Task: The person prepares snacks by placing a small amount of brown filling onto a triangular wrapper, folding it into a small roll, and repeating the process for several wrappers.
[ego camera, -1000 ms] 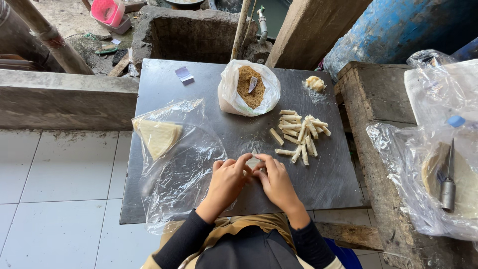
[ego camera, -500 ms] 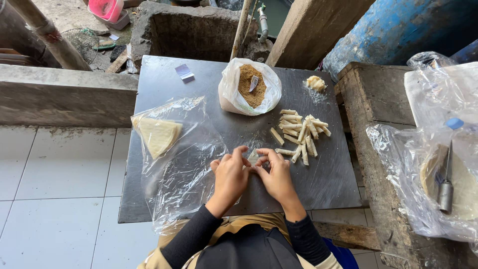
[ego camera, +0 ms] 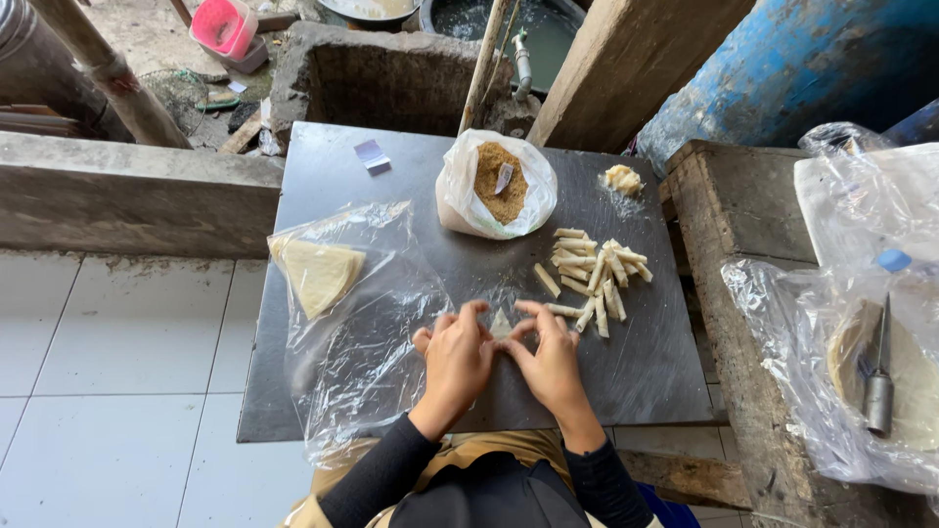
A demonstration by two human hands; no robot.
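bottom edge: person's dark sleeves and tan clothes, both arms reaching up onto the dark bench (ego camera: pixel 323 186). left hand (ego camera: pixel 455 360) and right hand (ego camera: pixel 550 357) sit side by side near the bench's near half, fingertips of both meeting on a small pale wrapper (ego camera: pixel 501 324) that lies flat on the bench between them; each hand's grip is pinching an edge of the wrapper, fingers curled, thumbs tucked in. how much of the wrapper is folded cannot be told, hands cover most of it. just left of the left hand a crumpled clear bag (ego camera: pixel 357 323) spreads over the bench's left side, overhanging the near edge, with a folded stack of pale sheets (ego camera: pixel 315 274) inside its far part. just right and beyond the right hand, a loose pile of rolls (ego camera: pixel 592 272), pale finger-like sticks, some crossing. further back at bench middle, a white bag (ego camera: pixel 460 200), open, upright, holding brown crumbly filling (ego camera: pixel 494 186) with a small scoop-like piece in it. right of it a small pale lump (ego camera: pixel 622 179). far left of bench a small paper scrap (ego camera: pixel 371 154). off to the right, a wooden stand (ego camera: pixel 734 215) with clear plastic and a knife (ego camera: pixel 878 391). beyond the bench: concrete trough (ego camera: pixel 377 73), pink tub (ego camera: pixel 224 25), blue drum (ego camera: pixel 792 59).
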